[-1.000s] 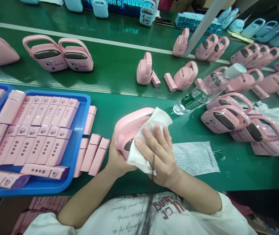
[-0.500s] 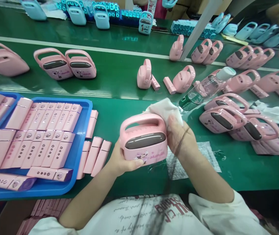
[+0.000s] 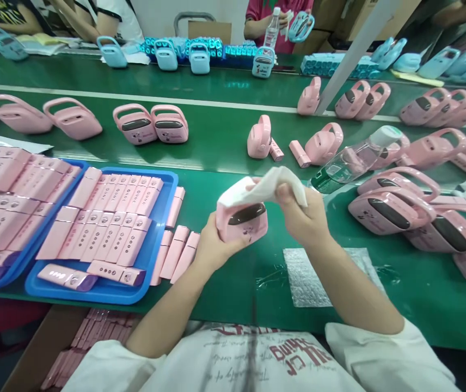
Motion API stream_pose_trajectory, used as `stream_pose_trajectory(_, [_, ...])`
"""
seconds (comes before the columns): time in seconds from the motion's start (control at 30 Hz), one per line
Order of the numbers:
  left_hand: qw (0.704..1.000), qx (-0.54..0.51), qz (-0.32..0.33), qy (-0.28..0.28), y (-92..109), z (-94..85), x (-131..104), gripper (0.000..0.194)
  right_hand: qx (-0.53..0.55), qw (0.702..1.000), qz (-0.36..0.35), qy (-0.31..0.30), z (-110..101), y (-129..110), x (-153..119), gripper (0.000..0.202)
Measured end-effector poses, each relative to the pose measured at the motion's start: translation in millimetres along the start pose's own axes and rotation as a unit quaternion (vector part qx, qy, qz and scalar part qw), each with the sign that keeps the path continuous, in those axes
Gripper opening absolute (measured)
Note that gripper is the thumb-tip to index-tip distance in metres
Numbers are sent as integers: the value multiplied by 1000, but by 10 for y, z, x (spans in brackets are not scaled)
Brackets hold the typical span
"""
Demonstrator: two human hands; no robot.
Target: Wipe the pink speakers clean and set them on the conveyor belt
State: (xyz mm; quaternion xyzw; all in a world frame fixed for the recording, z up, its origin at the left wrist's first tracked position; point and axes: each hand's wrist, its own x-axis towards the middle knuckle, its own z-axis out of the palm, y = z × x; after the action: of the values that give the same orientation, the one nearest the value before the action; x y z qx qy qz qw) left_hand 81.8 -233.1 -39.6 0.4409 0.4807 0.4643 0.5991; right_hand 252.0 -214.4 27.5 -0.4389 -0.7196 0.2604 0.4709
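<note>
Pink handled unit (image 3: 241,221) sits above the green table (image 3: 225,272), dark window facing the camera. Left hand (image 3: 212,247) clamped on its lower left corner. Right hand (image 3: 302,215) pinching a white cloth (image 3: 263,188) draped over the handle (top of unit hidden under it). Blue tray (image 3: 151,272) of pink bars just left; bubble wrap (image 3: 323,275) under the right wrist.

pink speaker (image 3: 241,222) upright, white cloth (image 3: 263,189) draped on top
</note>
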Motion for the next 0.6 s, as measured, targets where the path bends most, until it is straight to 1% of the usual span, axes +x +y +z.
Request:
stream_pose_trajectory(0.03, [999,-39,0,-3,5,5,26,68,-24,999,-45,18,19,83,-49,47])
stream_pose_trajectory(0.07, [996,-88,-15,-5,5,14,49,65,-53,993,-108,14,51,167,-97,44])
stream_pose_trajectory(0.13, [979,-186,-84,-14,-1,40,81,62,-108,967,-229,-4,140,321,-189,37])
stream_pose_trajectory(0.17, [969,-217,-118,-16,-3,58,89,61,-127,956,-264,-2,185,382,-231,35])
stream_pose_trajectory(0.2, [961,-237,-143,-15,1,79,92,59,-136,953,-269,10,224,432,-269,35])
stream_pose_trajectory(0.23, [954,-251,-162,-14,12,102,89,57,-130,960,-244,30,254,469,-304,35])
stream_pose_trajectory(0.3, [936,-284,-204,-19,59,154,74,54,-92,981,-151,77,295,510,-363,40])
stream_pose_trajectory(0.33, [924,-306,-227,-27,92,181,64,54,-73,986,-110,100,313,516,-389,43])
stream_pose_trajectory(0.37, [912,-327,-244,-35,126,209,55,53,-66,986,-87,123,334,513,-414,45])
stream_pose_trajectory(0.4, [902,-344,-256,-42,157,236,47,53,-73,983,-89,143,362,503,-437,47])
stream_pose_trajectory(0.43, [898,-354,-257,-47,178,264,40,53,-94,977,-111,158,395,486,-458,48])
stream_pose_trajectory(0.47, [901,-355,-245,-50,187,289,33,54,-125,967,-145,166,431,465,-478,48])
stream_pose_trajectory(0.5, [913,-339,-221,-53,180,311,24,57,-164,958,-175,160,466,441,-494,47])
stream_pose_trajectory(0.53, [931,-307,-189,-55,157,329,13,61,-201,947,-207,139,496,417,-508,45])
stream_pose_trajectory(0.6, [965,-226,-126,-54,76,342,-18,61,-252,927,-270,58,522,381,-532,41])
